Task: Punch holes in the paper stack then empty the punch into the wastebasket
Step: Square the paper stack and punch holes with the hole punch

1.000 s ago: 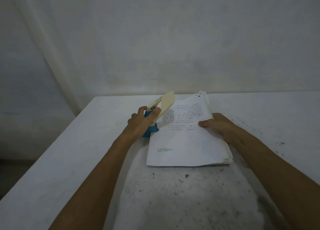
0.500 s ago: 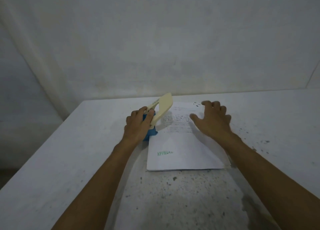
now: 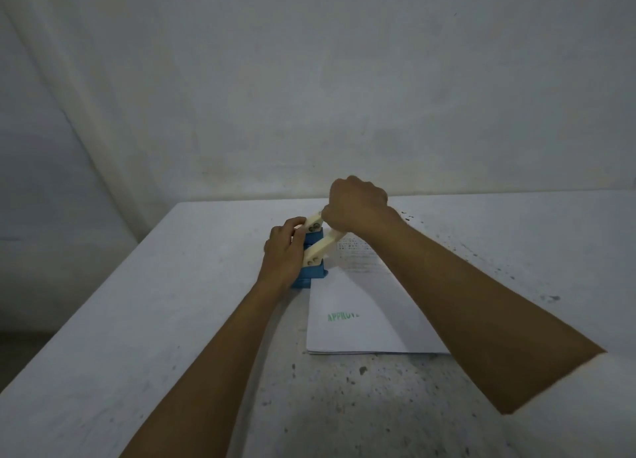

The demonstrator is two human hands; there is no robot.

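A hole punch (image 3: 315, 254) with a blue base and a cream lever stands on the white table (image 3: 137, 320), at the left edge of a white paper stack (image 3: 358, 313) that carries a green stamp. My left hand (image 3: 284, 251) grips the punch's body from the left side. My right hand (image 3: 356, 206) is closed in a fist over the raised end of the cream lever, with its forearm crossing above the paper. The stack's left edge lies by the punch's mouth; whether it is inside the slot is hidden.
The table has dark specks scattered near its front and to the right of the stack (image 3: 499, 268). A plain grey wall (image 3: 309, 78) rises right behind the table. The table's left edge (image 3: 103, 278) drops to a dark floor. No wastebasket is in view.
My right hand has left the paper, where it lay flat, and has closed over the punch's lever. My left hand has kept its hold on the punch body.
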